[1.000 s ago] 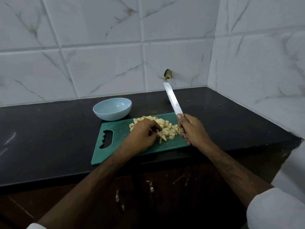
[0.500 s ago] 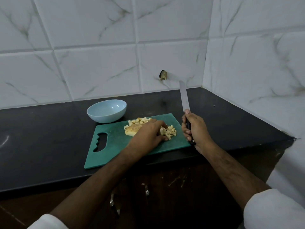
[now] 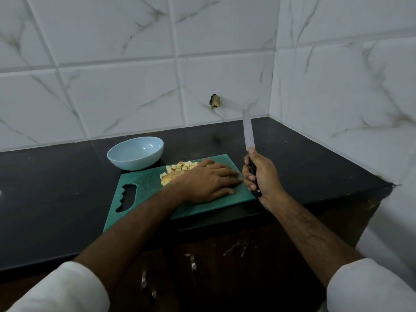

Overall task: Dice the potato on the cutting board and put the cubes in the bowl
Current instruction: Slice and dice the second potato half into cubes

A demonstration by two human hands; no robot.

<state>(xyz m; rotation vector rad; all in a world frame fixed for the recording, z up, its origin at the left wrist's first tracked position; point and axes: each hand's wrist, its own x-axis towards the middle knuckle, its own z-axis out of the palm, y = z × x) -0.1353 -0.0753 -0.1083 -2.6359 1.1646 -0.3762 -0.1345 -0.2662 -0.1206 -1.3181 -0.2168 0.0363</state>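
A green cutting board [image 3: 144, 192] lies on the black counter with pale potato cubes [image 3: 183, 165] heaped near its far edge. My left hand [image 3: 208, 180] lies flat over the right part of the pile, fingers straight and pointing right, hiding most of the cubes. A larger uncut-looking potato piece [image 3: 168, 176] shows at the hand's left side. My right hand [image 3: 262, 176] grips the black handle of a knife [image 3: 248, 131] just off the board's right edge, blade pointing up and away. The light blue bowl [image 3: 135, 153] stands behind the board's left half and looks empty.
The black counter [image 3: 56, 181] ends at a tiled wall behind and another tiled wall on the right. A small dark chip [image 3: 215, 101] marks the back wall. Cabinet door handles [image 3: 144, 280] show below the counter's front edge.
My left hand has flattened and spread over the cubes, fingers now reaching toward the board's right edge. The knife in my right hand stays upright beside the board.
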